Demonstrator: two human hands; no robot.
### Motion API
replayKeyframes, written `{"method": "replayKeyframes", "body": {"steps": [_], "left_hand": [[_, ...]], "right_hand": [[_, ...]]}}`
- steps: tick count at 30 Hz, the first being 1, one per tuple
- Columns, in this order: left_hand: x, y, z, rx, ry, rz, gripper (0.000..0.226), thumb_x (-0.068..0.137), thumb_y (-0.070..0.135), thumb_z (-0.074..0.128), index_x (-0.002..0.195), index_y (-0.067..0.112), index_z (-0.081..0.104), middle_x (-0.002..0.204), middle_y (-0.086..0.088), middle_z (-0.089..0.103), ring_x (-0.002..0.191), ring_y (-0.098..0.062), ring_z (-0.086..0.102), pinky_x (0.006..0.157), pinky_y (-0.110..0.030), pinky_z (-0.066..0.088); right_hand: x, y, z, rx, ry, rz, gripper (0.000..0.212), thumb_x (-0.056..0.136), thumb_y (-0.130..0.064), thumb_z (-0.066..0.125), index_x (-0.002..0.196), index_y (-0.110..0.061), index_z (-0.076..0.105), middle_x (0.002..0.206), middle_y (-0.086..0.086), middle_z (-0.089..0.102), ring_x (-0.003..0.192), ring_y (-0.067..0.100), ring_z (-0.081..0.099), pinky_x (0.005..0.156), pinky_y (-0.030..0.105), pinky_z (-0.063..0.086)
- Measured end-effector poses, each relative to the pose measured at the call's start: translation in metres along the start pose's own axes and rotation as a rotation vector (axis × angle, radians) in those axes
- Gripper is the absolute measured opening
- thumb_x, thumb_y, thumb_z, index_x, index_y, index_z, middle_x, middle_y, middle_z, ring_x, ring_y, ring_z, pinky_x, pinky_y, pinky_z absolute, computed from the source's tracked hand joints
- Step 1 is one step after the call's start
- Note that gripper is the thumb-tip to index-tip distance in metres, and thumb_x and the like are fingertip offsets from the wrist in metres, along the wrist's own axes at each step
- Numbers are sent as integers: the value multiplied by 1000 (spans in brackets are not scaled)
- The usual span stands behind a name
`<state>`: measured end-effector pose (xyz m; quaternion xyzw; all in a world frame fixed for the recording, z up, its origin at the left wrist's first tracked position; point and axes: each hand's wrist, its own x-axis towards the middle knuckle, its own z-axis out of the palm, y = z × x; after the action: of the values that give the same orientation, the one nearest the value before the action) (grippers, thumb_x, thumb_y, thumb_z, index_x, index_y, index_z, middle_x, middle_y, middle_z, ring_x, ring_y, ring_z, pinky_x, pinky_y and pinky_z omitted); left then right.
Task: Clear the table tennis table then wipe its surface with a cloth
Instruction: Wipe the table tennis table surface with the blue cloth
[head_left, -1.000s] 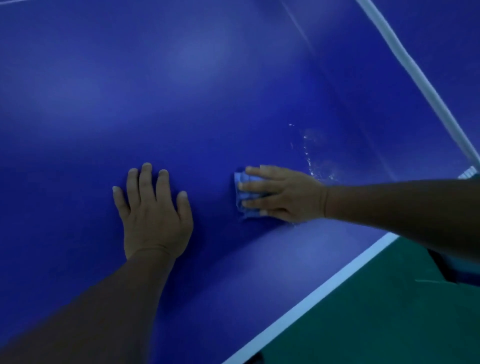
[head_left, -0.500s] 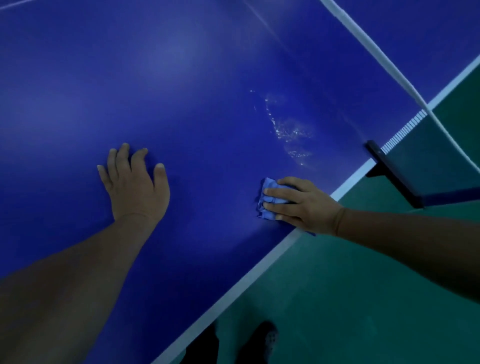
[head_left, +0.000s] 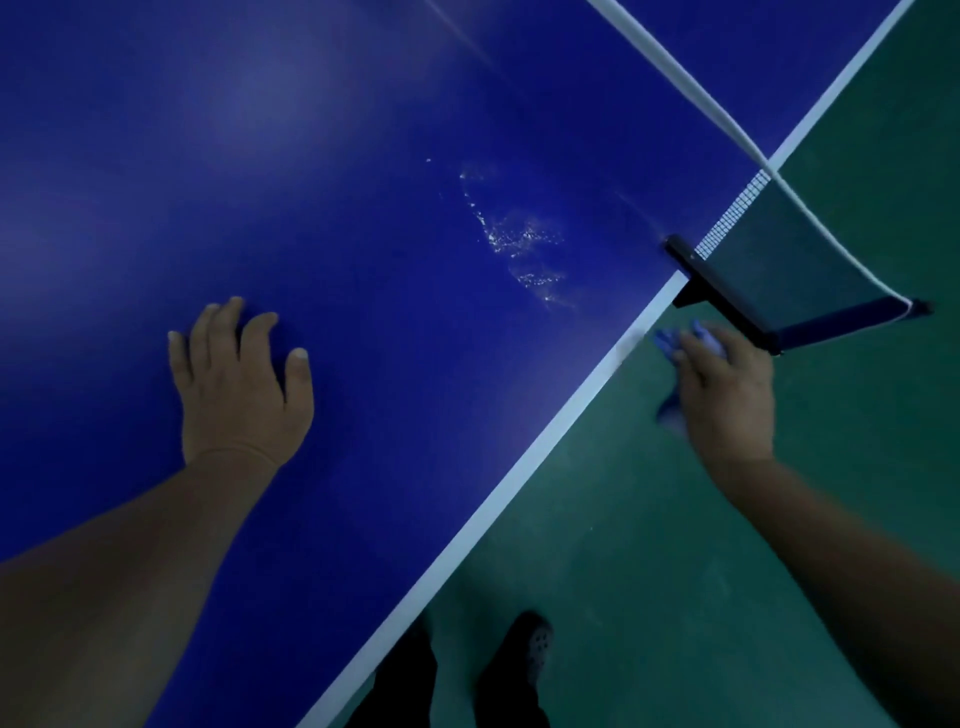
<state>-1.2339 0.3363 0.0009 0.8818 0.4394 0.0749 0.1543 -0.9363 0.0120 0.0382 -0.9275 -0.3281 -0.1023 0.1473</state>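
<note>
The right hand (head_left: 727, 395) has its grip closed around the blue cloth (head_left: 670, 345), off the bench (head_left: 363, 156) just past its white edge; the wet patch (head_left: 519, 239) lies up-left, nearer this hand; the left hand (head_left: 236, 384) rests flat on the surface.

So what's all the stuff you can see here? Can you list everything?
blue table tennis table: one, blue top with a white edge line, fills the left and middle.
white speckled wet patch: one, whitish, on the table top near the net post.
dark net with white top band: one, stretched across the upper right.
dark net post clamp: one, black, fixed at the table's edge.
green floor: one, right and bottom.
dark shoes: two, on the floor at the bottom; only one shows clearly.
small blue cloth: one, crumpled, held off the table's edge.
left hand: one, resting on the table top.
right hand: one, fingers gripping the cloth, above the floor.
</note>
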Motion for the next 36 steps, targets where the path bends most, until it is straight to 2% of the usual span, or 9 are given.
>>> {"method": "replayKeyframes", "body": {"steps": [4, 7, 9, 14, 18, 20, 25, 30, 36], "left_hand": [[2, 1, 0, 4, -15, -22, 56, 98, 43, 29, 139, 7, 46, 155, -14, 31, 149, -28, 17, 123, -52, 2], [3, -1, 2, 18, -22, -30, 48, 101, 36, 37, 138, 7, 47, 155, -14, 31, 149, -28, 17, 122, -54, 4], [3, 0, 2, 24, -29, -36, 48, 100, 35, 39, 139, 7, 46, 155, -14, 31, 149, -28, 17, 122, -55, 5], [4, 1, 2, 42, -58, -44, 56, 98, 41, 27, 139, 8, 46, 155, -14, 30, 149, -28, 17, 122, -53, 4], [5, -1, 3, 49, -59, -45, 58, 97, 42, 25, 139, 8, 46, 156, -14, 30, 149, -29, 17, 122, -55, 5], [5, 0, 4, 46, -61, -47, 58, 97, 42, 26, 138, 8, 47, 156, -14, 30, 149, -28, 16, 122, -55, 4], [7, -2, 5, 48, -91, -61, 56, 95, 41, 27, 137, 9, 47, 156, -13, 30, 150, -27, 15, 122, -55, 5], [9, -1, 3, 47, -112, -68, 58, 94, 42, 28, 137, 9, 47, 156, -13, 29, 150, -27, 14, 122, -55, 3], [9, 1, 1, 56, -105, -54, 59, 96, 42, 26, 137, 5, 47, 155, -17, 30, 149, -32, 17, 121, -57, 5]], "right_hand": [[7, -108, 35, 170, 47, -159, 24, 89, -5, 70, 113, -3, 72, 124, 24, 63, 100, 43, 59, 90, 44, 50], [0, -169, 62, 175, -32, -248, 41, 77, 3, 78, 116, -8, 73, 127, 16, 64, 94, 40, 57, 82, 44, 53], [-6, -176, 74, 119, -96, -265, 39, 81, 3, 74, 118, -10, 72, 128, 11, 65, 93, 36, 57, 77, 45, 54], [-4, -175, 91, 61, -76, -239, 38, 85, 0, 72, 121, -11, 71, 127, 7, 64, 92, 32, 56, 82, 41, 53], [33, -228, 116, 105, -167, -132, 40, 89, -7, 69, 127, -16, 68, 133, 2, 61, 108, 29, 57, 92, 36, 50], [64, -266, 130, 145, -170, -131, 44, 88, -8, 67, 130, -18, 65, 135, 0, 59, 109, 30, 56, 88, 37, 50], [154, -335, 168, 49, -263, -115, 59, 92, -20, 59, 148, -27, 41, 154, -7, 30, 133, 27, 31, 102, 35, 37], [190, -291, 166, 7, -246, 107, 50, 98, -19, 44, 146, -35, 43, 154, -10, 31, 130, 26, 33, 97, 37, 34], [136, -171, 119, -190, -202, 306, 44, 100, -17, 36, 140, -28, 48, 152, -5, 36, 129, 28, 40, 99, 35, 30]]}}
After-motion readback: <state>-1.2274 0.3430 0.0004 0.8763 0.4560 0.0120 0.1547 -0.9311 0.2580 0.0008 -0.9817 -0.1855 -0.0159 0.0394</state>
